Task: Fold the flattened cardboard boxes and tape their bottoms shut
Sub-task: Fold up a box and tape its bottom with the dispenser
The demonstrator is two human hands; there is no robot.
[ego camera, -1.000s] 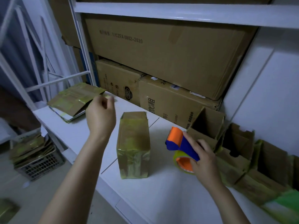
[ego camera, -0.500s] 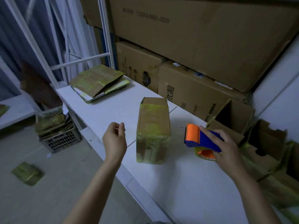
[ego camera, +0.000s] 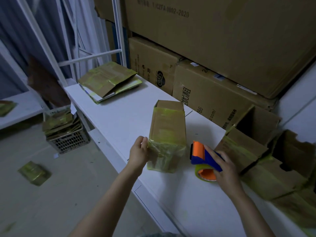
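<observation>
Cardboard box (ego camera: 167, 134) lying taped at centre of white table (ego camera: 119, 120). Left hand (ego camera: 138, 153) newly against near-left edge, previously clear; fingers loosely curled, actual grip not determinable. Right hand (ego camera: 225, 170) clasping tape dispenser (ego camera: 203, 156) just right of box. Suggests repositioning pending.

Matt cardboard, shiny tape, smooth plastic
The folded box (ego camera: 167, 130) is brown matt cardboard banded with glossy, wrinkled yellowish tape; the tape dispenser (ego camera: 204, 155) is smooth orange and blue plastic over a translucent, shiny roll (ego camera: 198, 171). The table (ego camera: 119, 120) is smooth and white with a faint sheen; the stacked cartons (ego camera: 222, 40) are plain matt cardboard, and the rack frame (ego camera: 90, 56) looks like white-painted metal
</observation>
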